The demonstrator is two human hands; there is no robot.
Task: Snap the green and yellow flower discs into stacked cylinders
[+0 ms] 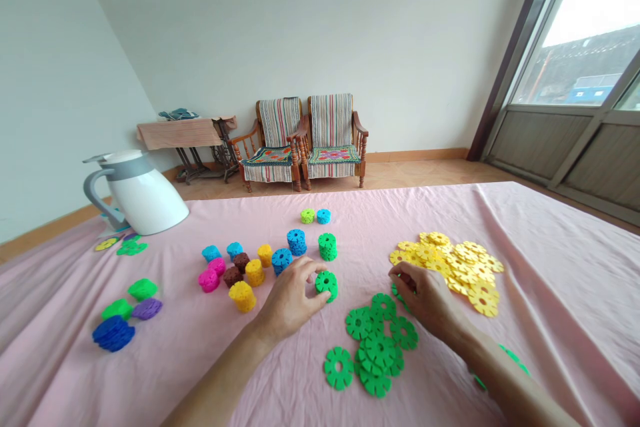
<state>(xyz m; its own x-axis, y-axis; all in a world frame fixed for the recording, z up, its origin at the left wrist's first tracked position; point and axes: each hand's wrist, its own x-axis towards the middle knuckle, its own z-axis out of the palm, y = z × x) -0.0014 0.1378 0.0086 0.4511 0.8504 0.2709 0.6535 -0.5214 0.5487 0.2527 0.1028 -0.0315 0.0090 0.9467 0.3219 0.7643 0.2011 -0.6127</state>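
Left grip [294,295] pinching one green stack [326,285], right grip [426,292] too hidden to tell, three yellow stacks [255,273], two brown stacks [233,276]

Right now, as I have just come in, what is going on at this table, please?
A person's left hand clasps a short stack of green discs on the pink cloth. The right hand is by the loose green discs and the yellow pile; whether it grips anything is unclear. A second green stack stands behind the first.
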